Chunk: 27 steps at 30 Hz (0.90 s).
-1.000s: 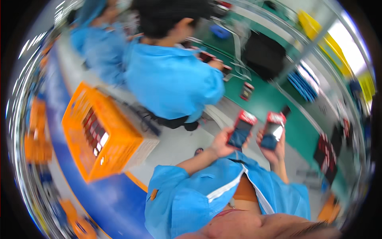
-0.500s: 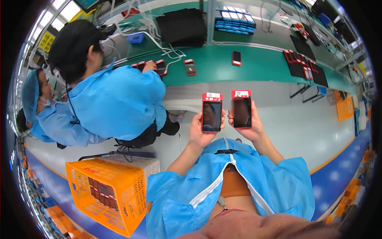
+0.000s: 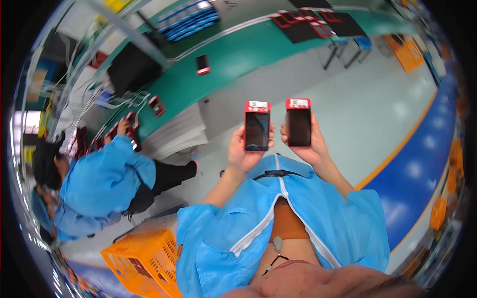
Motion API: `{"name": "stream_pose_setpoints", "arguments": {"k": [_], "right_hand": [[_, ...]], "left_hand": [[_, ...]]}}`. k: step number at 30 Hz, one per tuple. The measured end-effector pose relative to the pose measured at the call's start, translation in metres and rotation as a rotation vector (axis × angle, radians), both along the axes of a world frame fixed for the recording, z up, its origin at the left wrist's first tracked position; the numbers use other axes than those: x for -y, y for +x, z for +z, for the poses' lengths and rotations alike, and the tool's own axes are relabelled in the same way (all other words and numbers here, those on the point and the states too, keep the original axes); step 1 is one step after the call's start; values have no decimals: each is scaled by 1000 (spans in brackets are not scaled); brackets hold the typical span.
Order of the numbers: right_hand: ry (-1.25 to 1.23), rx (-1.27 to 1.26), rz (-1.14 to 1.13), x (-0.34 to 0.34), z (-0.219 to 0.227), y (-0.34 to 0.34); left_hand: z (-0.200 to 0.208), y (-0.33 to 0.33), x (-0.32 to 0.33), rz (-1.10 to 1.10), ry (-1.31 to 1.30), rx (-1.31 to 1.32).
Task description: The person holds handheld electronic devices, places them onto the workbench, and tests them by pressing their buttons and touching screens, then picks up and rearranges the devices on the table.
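Electronics factory floor, looks like a device assembly line.
Long green-topped workbench [image 3: 233,72] with metal uprights [image 3: 133,38], red-framed handheld devices [image 3: 322,30] laid out on black mats [image 3: 352,27], loose white cables [image 3: 124,103] toward its left end. Co-workers [image 3: 99,171] in blue work smocks side by side at the bench. Perforated orange plastic crate [image 3: 160,254] near them, orange-edged blue lane [image 3: 405,193] on the pale floor [image 3: 360,116].

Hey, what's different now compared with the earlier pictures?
The view has swung to the person's right: the co-worker in blue now appears lower and farther left, and the green workbench slants. Nothing was taken hold of or let go. The left hand still holds one red-framed handheld device, the right hand another.
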State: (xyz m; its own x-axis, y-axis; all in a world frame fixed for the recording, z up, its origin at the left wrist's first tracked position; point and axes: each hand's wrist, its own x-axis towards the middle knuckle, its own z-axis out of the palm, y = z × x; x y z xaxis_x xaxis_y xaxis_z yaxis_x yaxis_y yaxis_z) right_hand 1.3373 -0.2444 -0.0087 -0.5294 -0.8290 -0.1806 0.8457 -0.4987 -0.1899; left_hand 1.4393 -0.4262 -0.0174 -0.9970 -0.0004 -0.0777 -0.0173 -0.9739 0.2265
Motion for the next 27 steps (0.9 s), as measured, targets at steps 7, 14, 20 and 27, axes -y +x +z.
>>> {"name": "stream_pose_setpoints", "arguments": {"k": [7,14,20,27], "right_hand": [[-4,23,-165,-64,2,-49],[-29,17,-285,-95,-9,-114],[-37,41,-373,-113,-11,-203],[61,-78,-392,-117,30,-318]], "left_hand": [[5,-83,-61,-166,-35,2],[2,-173,-89,-295,-85,10],[-9,-280,-92,-192,-628,-133],[14,-405,-81,66,-1027,-183]]}}
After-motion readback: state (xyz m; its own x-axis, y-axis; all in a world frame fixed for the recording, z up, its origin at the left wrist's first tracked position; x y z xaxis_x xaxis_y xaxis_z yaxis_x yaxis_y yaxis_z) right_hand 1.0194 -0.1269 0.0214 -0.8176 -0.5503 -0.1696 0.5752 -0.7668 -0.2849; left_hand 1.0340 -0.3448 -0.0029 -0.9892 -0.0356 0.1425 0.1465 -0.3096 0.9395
